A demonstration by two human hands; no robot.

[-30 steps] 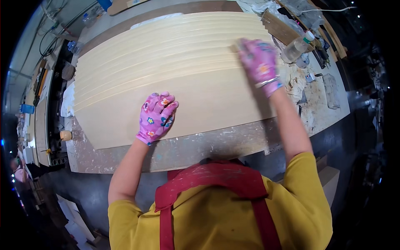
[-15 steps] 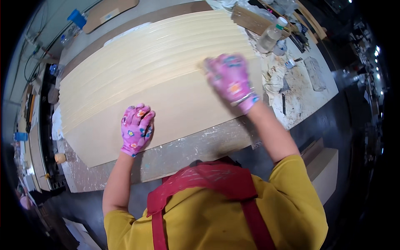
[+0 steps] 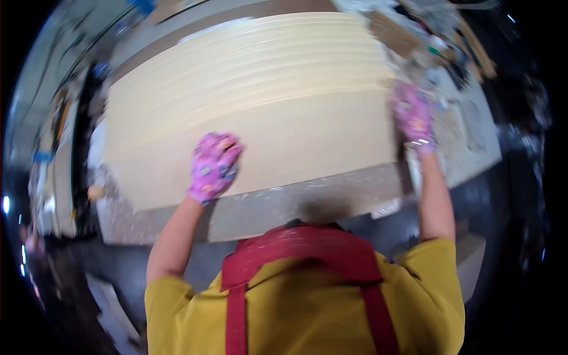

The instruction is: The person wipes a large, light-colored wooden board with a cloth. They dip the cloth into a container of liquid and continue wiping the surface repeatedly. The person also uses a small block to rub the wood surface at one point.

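Several overlapping pale panels (image 3: 307,127) lie beneath the left gloved hand (image 3: 215,165); the right gloved hand (image 3: 415,113) blurs beside their right edge. I cannot tell either grip.

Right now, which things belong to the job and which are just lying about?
In use:
left hand, on the pale sheets
right hand, blurred, by their right edge
table

Probably just lying about:
bottle
brown block
blue container

Left hand (image 3: 215,167): curls loosely, pink-gloved
Right hand (image 3: 415,115): reaches farther forward, pink-gloved, blurred
Forearms (image 3: 436,198): stretch forward, bare
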